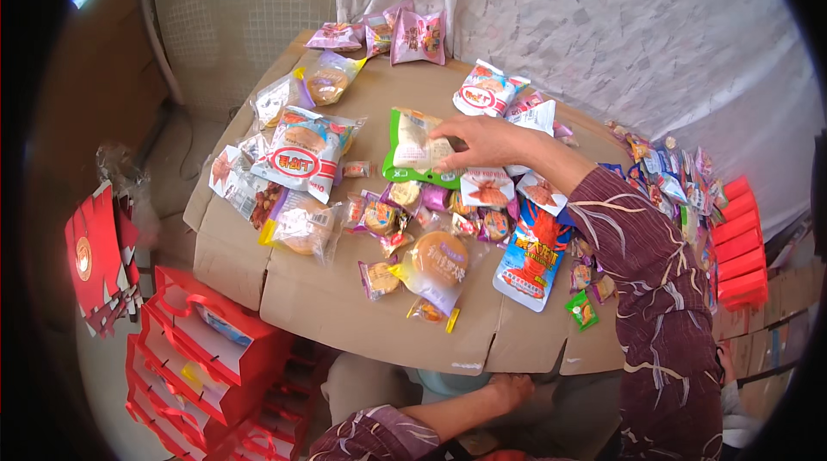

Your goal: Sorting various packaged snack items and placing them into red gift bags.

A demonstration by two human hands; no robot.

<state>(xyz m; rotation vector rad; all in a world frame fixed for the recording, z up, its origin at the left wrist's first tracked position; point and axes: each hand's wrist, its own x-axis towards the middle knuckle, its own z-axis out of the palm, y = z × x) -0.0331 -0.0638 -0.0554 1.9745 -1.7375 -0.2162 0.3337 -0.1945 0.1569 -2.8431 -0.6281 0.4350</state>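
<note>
My right hand (481, 141) reaches over the table, its fingertips on a green and cream snack bag (420, 147). Thumb and forefinger lie apart on the bag's face; whether they grip it is unclear. Below the table's front edge, my left hand (513, 390) is near my lap, fingers curled and partly hidden. Just under the bag lie small wrapped cakes (381, 215) and a white packet with a red picture (488, 188). Nearer me are a clear-wrapped round cake (439, 257) and a blue pouch with a red lobster (533, 257).
Cardboard (362, 319) covers the table. White-and-red bags (300, 154) lie left, pink bags (418, 38) at the back. Red gift bags (207, 332), some with packets inside, stand lower left. Packets are heaped (672, 170) at right beside red bags (740, 241). Another person's arm (730, 390) shows lower right.
</note>
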